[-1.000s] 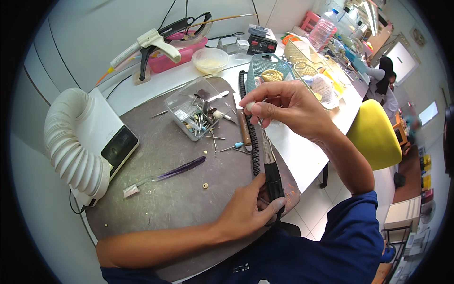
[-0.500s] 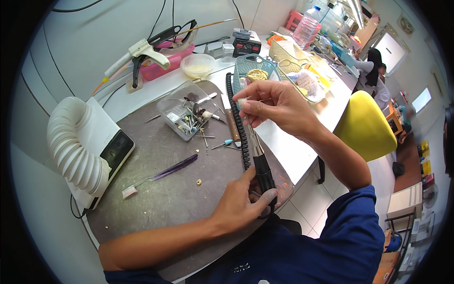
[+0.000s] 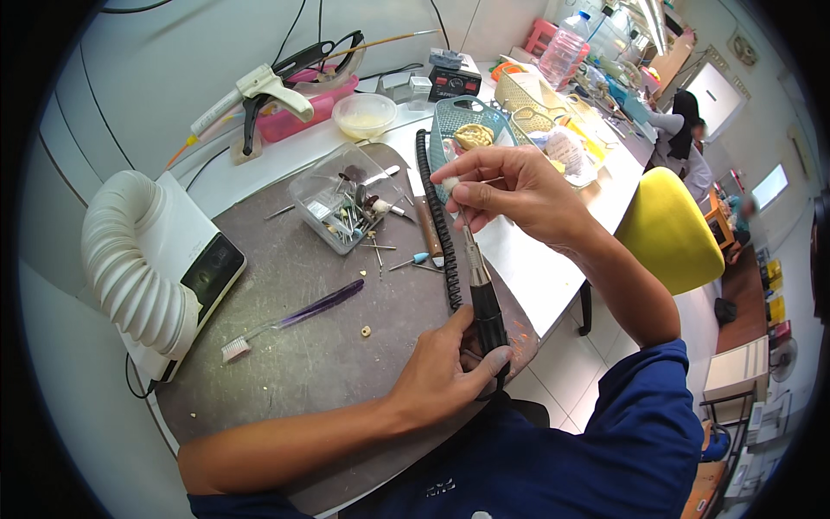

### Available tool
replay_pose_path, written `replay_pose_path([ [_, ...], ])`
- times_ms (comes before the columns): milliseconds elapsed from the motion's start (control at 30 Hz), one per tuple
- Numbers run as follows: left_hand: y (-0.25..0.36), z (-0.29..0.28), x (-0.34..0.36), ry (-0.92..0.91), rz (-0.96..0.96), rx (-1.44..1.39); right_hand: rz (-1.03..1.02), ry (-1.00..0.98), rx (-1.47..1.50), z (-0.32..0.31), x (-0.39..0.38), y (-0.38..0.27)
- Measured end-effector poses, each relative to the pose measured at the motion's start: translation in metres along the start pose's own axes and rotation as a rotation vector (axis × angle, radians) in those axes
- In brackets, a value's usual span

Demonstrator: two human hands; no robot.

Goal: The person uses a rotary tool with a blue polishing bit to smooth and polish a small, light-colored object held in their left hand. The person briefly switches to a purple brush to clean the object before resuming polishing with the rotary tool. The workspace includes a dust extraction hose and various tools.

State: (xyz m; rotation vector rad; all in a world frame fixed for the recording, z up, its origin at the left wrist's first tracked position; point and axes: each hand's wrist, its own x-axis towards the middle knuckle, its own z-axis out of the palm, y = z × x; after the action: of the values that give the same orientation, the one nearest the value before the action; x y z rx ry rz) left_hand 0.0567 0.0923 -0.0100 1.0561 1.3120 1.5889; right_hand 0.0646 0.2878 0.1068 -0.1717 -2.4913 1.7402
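Observation:
My left hand [image 3: 432, 363] is wrapped round the black lower body of a rotary handpiece [image 3: 487, 310], which stands tilted with its silver nose pointing up and away. Above it, my right hand [image 3: 519, 197] pinches a small white-tipped bit [image 3: 450, 184] between thumb and fingertips. The bit's thin metal shank lines up with the handpiece's nose; whether it is seated inside I cannot tell. A coiled black cord [image 3: 449, 259] runs just left of the handpiece.
A clear box [image 3: 322, 227] of bits, a wooden-handled knife [image 3: 425, 221] and a purple toothbrush [image 3: 320, 304] lie on the grey mat. A white hose unit [image 3: 194, 251] stands left. Beyond are a blue basket [image 3: 443, 130], a yellow chair [image 3: 670, 229] and people [image 3: 683, 143].
The view has shifted slightly. My right fingers have turned a little, so the white tip shows more plainly. My left hand keeps its hold on the handpiece.

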Motion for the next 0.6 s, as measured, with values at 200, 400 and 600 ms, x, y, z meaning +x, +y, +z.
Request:
replay_pose_path([
  [200,-0.0010,-0.0007,-0.0005,0.006,-0.001,0.004,-0.010,0.002,-0.006,0.0022,0.0013,0.0014],
  [400,0.0025,-0.0011,-0.0006,0.011,0.001,-0.022,0.024,-0.030,0.012,0.0028,0.0003,0.0028],
  [600,0.0000,-0.0005,-0.0006,0.010,0.010,-0.033,0.071,-0.025,0.101,0.0002,-0.0005,0.0058],
])
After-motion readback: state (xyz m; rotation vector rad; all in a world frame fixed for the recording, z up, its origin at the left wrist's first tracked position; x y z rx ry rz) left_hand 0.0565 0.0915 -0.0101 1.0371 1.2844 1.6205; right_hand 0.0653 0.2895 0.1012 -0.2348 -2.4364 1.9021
